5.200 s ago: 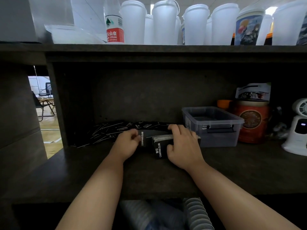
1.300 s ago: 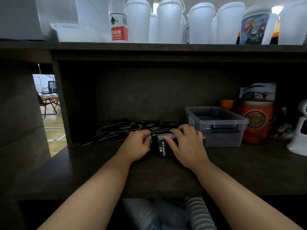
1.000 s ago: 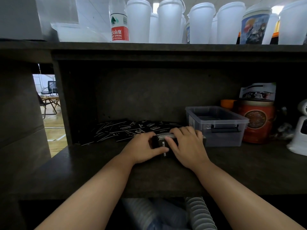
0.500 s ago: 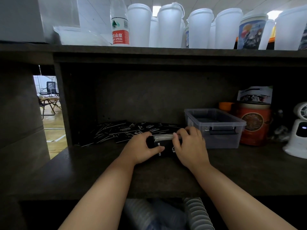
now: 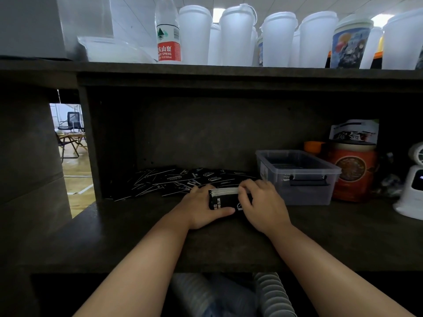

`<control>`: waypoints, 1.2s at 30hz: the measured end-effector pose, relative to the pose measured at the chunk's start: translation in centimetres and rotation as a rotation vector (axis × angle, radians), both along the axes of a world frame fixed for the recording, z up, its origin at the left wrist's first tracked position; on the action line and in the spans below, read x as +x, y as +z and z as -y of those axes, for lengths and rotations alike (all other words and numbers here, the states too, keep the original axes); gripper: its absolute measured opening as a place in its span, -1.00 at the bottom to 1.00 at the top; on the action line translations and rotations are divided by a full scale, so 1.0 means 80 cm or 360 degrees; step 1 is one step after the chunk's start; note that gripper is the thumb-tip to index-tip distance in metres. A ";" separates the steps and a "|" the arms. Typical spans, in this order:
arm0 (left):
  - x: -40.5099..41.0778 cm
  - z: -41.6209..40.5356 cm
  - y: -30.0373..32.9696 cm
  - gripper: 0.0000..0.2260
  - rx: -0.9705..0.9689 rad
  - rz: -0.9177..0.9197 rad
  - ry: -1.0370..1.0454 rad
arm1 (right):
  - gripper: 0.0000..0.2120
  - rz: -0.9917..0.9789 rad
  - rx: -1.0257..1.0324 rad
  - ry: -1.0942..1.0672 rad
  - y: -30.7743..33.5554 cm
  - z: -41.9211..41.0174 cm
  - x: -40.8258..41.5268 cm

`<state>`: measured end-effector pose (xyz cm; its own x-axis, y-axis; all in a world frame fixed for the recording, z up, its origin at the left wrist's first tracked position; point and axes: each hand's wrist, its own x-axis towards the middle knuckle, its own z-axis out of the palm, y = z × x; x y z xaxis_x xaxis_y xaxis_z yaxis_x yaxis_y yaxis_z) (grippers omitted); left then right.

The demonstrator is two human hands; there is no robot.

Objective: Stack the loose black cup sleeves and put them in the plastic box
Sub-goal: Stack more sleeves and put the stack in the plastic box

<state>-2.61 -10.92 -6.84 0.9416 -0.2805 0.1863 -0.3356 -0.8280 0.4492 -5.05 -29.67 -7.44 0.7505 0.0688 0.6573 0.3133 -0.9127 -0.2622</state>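
A stack of black cup sleeves [image 5: 223,199] with white lettering stands on edge on the dark shelf. My left hand [image 5: 199,208] grips its left end, thumb along the front. My right hand [image 5: 261,203] grips its right end, fingers curled over the top edge. Behind the hands, several loose black sleeves [image 5: 180,180] lie scattered flat toward the back of the shelf. The clear plastic box [image 5: 297,177] sits just right of my right hand, open on top, with some dark sleeves lying inside.
A red canister [image 5: 352,172], an orange lid [image 5: 313,145] and a white fan device [image 5: 412,186] stand right of the box. The upper shelf [image 5: 206,69] holds a water bottle [image 5: 168,33] and several white cups [image 5: 235,37]. A partition wall [image 5: 89,143] closes the left side.
My left hand has closed in against the stack's left end. Both hands have squeezed the stack together and squared it. The view has tilted slightly.
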 end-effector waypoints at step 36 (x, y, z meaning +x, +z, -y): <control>0.031 -0.021 -0.008 -0.29 0.0290 0.0115 0.0730 | -0.53 0.0003 -0.0416 0.0111 0.005 -0.006 -0.010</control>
<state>-0.10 -9.20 -7.48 0.9621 0.1257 0.2420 0.0569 -0.9604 0.2727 -5.86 -29.16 -7.01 0.7370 0.2878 0.6116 0.3780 -0.9256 -0.0200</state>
